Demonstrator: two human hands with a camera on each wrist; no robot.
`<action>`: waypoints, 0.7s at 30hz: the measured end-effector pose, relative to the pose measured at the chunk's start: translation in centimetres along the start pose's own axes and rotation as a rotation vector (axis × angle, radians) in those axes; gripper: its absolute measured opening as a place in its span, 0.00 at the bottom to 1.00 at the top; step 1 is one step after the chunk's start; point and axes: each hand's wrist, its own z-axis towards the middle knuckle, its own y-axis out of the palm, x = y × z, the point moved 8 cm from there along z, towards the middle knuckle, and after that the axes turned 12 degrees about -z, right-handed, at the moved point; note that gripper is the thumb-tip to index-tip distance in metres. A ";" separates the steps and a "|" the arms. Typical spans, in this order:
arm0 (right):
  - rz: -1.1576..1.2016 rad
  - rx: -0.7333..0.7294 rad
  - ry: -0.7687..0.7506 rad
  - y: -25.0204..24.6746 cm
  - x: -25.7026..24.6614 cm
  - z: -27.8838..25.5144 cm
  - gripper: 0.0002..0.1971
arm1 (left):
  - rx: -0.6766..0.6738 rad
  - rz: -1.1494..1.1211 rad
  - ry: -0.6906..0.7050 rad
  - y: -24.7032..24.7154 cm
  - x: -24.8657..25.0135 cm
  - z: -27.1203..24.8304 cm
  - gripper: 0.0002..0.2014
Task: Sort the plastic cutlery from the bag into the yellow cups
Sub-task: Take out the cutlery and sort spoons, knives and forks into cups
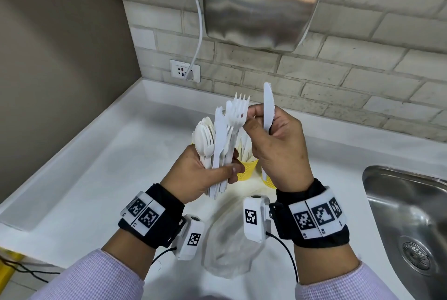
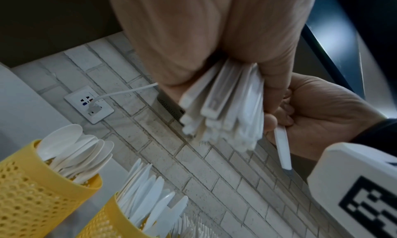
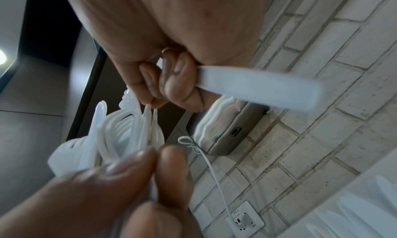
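Observation:
My left hand (image 1: 217, 171) grips a bundle of white plastic cutlery (image 1: 219, 140) upright: spoons, knives and forks mixed; its handle ends (image 2: 225, 114) fill the left wrist view. My right hand (image 1: 256, 120) holds a single knife (image 1: 268, 106) (image 3: 257, 87) in its curled fingers, while thumb and forefinger pinch the head of a fork (image 1: 238, 113) in the bundle. Behind the hands stand perforated yellow cups (image 1: 246, 169), mostly hidden. One cup (image 2: 32, 190) holds spoons, another cup (image 2: 103, 221) holds knives, and fork tines (image 2: 193, 228) show beside them.
A crumpled clear plastic bag (image 1: 229, 246) lies on the white counter (image 1: 96, 178) between my wrists. A steel sink (image 1: 411, 215) is at the right. A steel hand dryer (image 1: 261, 2) hangs on the brick wall, its cord running to a socket (image 1: 185, 71).

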 end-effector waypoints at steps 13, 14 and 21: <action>0.264 0.075 0.176 -0.9 0.9 0.0 0.05 | 0.030 0.030 0.019 -0.6 -0.3 0.1 0.02; 0.278 0.074 0.202 -0.6 1.2 0.0 0.05 | 0.033 0.024 0.022 -0.5 -0.2 0.2 0.01; 0.319 0.060 0.242 1.0 1.8 -0.2 0.07 | 0.018 0.069 0.049 0.1 -0.3 0.5 0.03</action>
